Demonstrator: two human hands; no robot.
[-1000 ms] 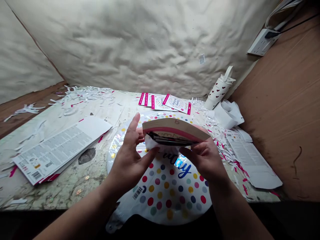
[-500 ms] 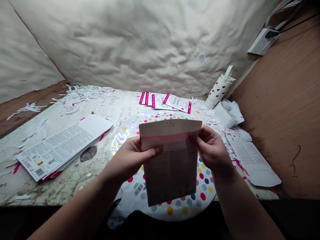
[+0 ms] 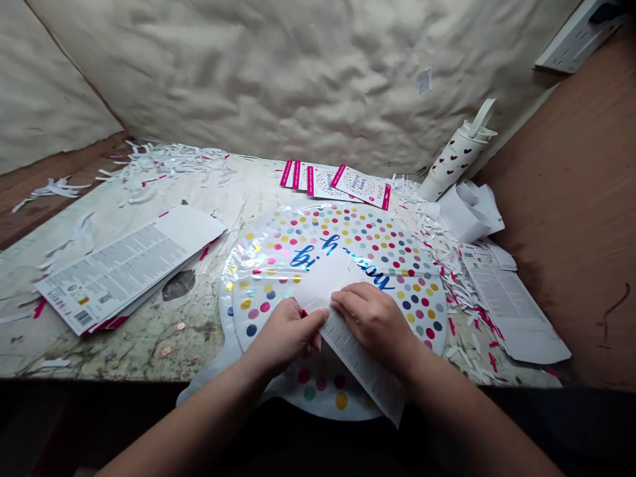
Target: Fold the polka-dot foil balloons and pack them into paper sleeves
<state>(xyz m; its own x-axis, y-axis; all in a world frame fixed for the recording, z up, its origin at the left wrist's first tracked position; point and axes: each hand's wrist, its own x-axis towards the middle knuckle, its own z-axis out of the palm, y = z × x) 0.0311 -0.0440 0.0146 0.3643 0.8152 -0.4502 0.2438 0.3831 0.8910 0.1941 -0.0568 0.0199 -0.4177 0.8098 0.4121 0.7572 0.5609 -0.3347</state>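
A flat printed paper packet (image 3: 322,279) is held at a slant, its blank white end up and its text-covered part running down to the right. My left hand (image 3: 291,331) pinches its left edge, thumb on top. On its upper face my right hand (image 3: 375,324) grips with bent fingers close to the left thumb, hiding part of the print. Beneath both hands lies a flat, round foil balloon (image 3: 422,291) with coloured dots and blue script lettering. Its lower edge reaches over the table's front edge.
Stacked printed packets (image 3: 132,271) lie left, another printed packet (image 3: 514,305) right. Several pink-and-white packets (image 3: 362,185) fan out behind the balloon. Paper strips (image 3: 173,165) litter the table. A heart-patterned bottle (image 3: 454,159) stands near crumpled white paper (image 3: 470,212); a socket (image 3: 579,36) is on the wall.
The packet has turned from upright to diagonal and come lower. My right hand has moved inward from its right edge onto its face. More of the balloon's lettering shows. The view has shifted slightly.
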